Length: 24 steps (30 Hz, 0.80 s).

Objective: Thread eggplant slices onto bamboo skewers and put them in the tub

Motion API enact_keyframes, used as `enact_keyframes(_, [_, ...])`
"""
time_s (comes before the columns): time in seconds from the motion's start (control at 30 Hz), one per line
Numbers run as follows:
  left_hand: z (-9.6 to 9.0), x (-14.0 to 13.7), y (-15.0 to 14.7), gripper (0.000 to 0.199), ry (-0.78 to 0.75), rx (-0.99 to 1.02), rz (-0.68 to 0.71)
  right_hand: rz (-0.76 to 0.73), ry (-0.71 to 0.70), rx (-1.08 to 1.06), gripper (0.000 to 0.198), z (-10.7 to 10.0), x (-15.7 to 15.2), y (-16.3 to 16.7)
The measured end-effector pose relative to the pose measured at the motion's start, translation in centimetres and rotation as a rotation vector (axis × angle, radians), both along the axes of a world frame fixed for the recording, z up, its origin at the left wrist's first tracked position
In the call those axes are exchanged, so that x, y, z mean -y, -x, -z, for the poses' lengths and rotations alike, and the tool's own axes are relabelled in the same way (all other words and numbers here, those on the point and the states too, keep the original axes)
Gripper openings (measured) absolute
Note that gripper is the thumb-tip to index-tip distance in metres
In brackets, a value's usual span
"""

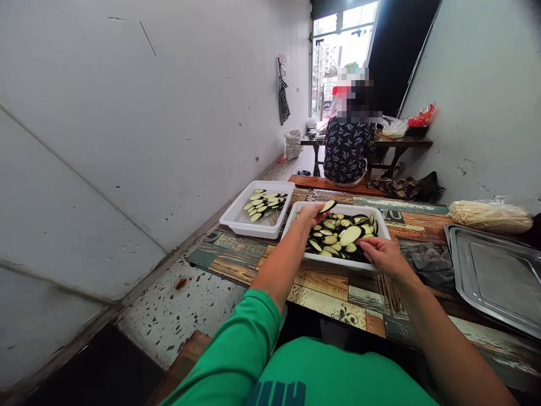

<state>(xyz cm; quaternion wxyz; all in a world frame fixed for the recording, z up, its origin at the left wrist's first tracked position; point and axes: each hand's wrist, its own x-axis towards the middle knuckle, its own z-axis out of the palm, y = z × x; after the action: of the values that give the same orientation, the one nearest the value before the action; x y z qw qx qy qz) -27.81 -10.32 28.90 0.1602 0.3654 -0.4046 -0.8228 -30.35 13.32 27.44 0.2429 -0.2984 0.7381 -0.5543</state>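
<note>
Over a white plastic tub [382, 223] full of cut eggplant, both my hands are at work. My left hand [311, 216] is closed on an oval eggplant slice [328, 206] with dark skin, above the tub's far left part. On the right side, my right hand [379, 254] pinches the edge of a larger pale eggplant slice [350, 235]. Whether a skewer is also between those fingers, I cannot tell. Thin wooden skewers [391, 293] lie on the table beside the tub, partly under my right wrist.
A second white tub [253, 229] at the left holds skewered eggplant slices. To the right are a grey cloth [431, 264], metal trays [502, 276] and a bagged bundle of skewers [490, 216]. A person [349, 146] sits ahead, facing away, at another table.
</note>
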Motion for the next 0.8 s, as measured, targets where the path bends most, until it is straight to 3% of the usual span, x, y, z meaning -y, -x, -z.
enact_keyframes(0.43, [0.7,-0.3,0.4,0.013,0.118,-0.089,-0.094,0.027,-0.009,-0.030,0.055,0.9,0.2,0.7])
enact_keyframes(0.8, [1.0,-1.0,0.3,0.016,0.194,-0.097,-0.002,0.038,0.018,-0.070,0.048,1.4,0.2,0.8])
